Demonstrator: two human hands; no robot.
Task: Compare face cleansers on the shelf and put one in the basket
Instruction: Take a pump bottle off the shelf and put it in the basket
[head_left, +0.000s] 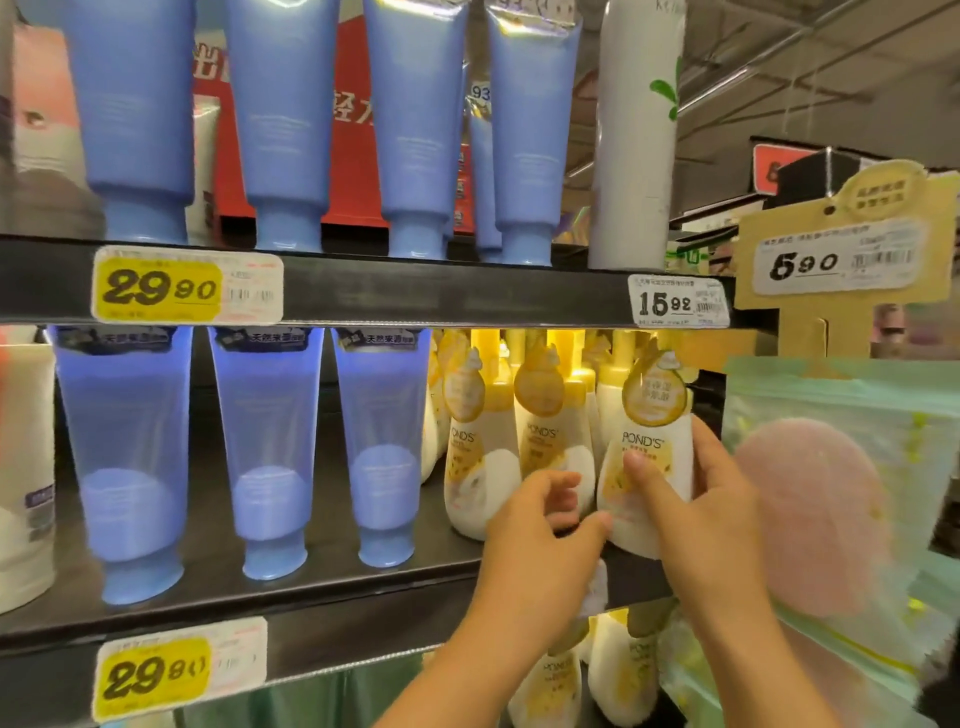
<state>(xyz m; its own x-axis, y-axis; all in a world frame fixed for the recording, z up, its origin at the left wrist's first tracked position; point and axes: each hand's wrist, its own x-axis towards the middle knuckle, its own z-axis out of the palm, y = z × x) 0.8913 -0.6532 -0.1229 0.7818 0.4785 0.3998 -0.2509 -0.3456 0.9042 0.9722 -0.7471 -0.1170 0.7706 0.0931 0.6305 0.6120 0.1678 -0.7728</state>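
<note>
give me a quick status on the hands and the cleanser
Right hand has a grip on the white-and-yellow Pond's pump bottle, still at the shelf. Left hand open beside it. No basket in view.

- A yellow price tag (187, 286) on the upper shelf edge read "29.90".
- A white price tag (678, 301) further right on the same edge read "15.92".
- A tag (836, 260) on the cardboard hanger (844, 228) at right read "6.90".
- A yellow tag (179, 670) on the lower shelf edge began "29"; the rest was blurred.
- "POND'S" stood on the white and yellow bottle (647, 457) gripped by the right hand (701, 499), and on the neighbouring bottle (550, 447).
- The blue tubes' (267, 441) top bands carried Chinese characters, "天然来源".
</note>
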